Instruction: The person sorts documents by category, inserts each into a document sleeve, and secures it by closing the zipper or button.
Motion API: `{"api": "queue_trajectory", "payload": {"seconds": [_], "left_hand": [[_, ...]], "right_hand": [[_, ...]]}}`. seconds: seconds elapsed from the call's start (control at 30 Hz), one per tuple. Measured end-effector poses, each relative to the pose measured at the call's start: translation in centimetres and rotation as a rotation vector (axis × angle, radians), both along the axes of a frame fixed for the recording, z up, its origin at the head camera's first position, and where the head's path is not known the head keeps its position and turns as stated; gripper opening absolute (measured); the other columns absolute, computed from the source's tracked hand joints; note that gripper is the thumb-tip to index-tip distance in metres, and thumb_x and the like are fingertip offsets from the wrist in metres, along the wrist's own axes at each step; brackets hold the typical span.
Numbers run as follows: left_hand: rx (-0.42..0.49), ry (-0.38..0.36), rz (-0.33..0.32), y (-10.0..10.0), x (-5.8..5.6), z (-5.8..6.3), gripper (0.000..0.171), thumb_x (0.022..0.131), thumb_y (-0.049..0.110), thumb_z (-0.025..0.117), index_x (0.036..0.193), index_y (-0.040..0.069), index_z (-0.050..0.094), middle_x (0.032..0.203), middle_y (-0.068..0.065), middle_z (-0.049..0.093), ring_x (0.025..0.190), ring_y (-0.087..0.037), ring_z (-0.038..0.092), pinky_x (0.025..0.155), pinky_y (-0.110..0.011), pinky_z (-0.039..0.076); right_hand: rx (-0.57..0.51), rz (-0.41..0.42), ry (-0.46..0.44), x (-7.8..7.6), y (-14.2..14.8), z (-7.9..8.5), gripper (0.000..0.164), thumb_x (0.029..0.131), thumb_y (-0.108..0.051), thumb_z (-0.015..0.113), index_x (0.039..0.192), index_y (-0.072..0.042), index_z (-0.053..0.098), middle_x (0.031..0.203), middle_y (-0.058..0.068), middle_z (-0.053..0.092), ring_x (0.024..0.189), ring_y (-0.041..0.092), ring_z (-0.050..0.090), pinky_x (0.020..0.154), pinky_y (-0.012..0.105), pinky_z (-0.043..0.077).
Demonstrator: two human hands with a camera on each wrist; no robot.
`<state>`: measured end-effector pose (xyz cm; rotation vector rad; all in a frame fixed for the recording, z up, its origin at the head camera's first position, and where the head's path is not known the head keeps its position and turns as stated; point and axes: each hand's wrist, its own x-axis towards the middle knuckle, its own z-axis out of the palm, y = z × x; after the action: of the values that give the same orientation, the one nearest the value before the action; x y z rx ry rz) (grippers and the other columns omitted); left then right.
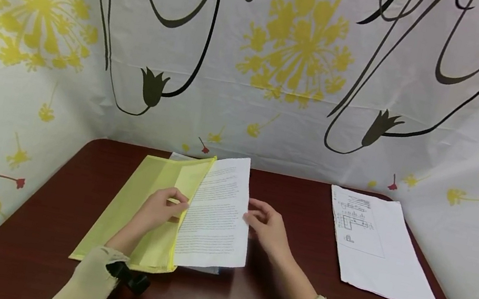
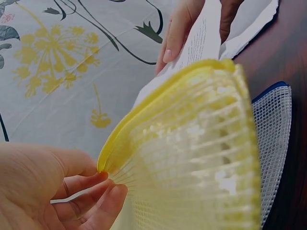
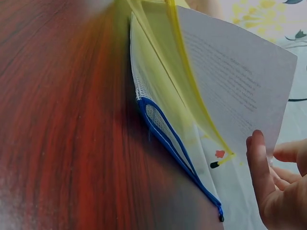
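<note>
A yellow mesh zipper pouch (image 1: 118,208) is tilted up from the table on the left, its mouth gaping toward the right. My left hand (image 1: 156,212) pinches the zipper edge of the pouch between thumb and fingers, seen closely in the left wrist view (image 2: 72,187). Out of the mouth stands a sheet of printed paper (image 1: 215,215), its left side inside the pouch. By its right edge, my right hand (image 1: 270,230) grips the paper between thumb and fingers. Beneath the yellow pouch lies a clear mesh pouch with a blue zipper (image 3: 168,129).
White papers (image 1: 385,261) with a printed diagram on top lie at the right side of the dark red-brown table (image 1: 292,287). A white curtain (image 1: 207,112) with yellow and dark flower prints hangs behind the table and along both sides.
</note>
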<state>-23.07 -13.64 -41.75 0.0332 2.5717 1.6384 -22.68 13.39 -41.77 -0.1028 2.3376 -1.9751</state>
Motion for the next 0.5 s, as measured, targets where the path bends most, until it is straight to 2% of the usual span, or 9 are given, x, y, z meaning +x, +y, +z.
{"api": "queue_trajectory", "payload": {"seconds": [0.5], "left_hand": [[0.004, -0.003, -0.012, 0.8, 0.2, 0.3, 0.011, 0.097, 0.013, 0.064, 0.102, 0.003, 0.067, 0.119, -0.016, 0.067, 0.088, -0.018, 0.071, 0.073, -0.033, 0.064]], "right_hand": [[0.008, 0.024, 0.014, -0.2, -1.7, -0.4, 0.039, 0.095, -0.003, 0.063, 0.133, -0.005, 0.061, 0.103, 0.020, 0.073, 0.077, 0.013, 0.067, 0.064, 0.033, 0.062]]}}
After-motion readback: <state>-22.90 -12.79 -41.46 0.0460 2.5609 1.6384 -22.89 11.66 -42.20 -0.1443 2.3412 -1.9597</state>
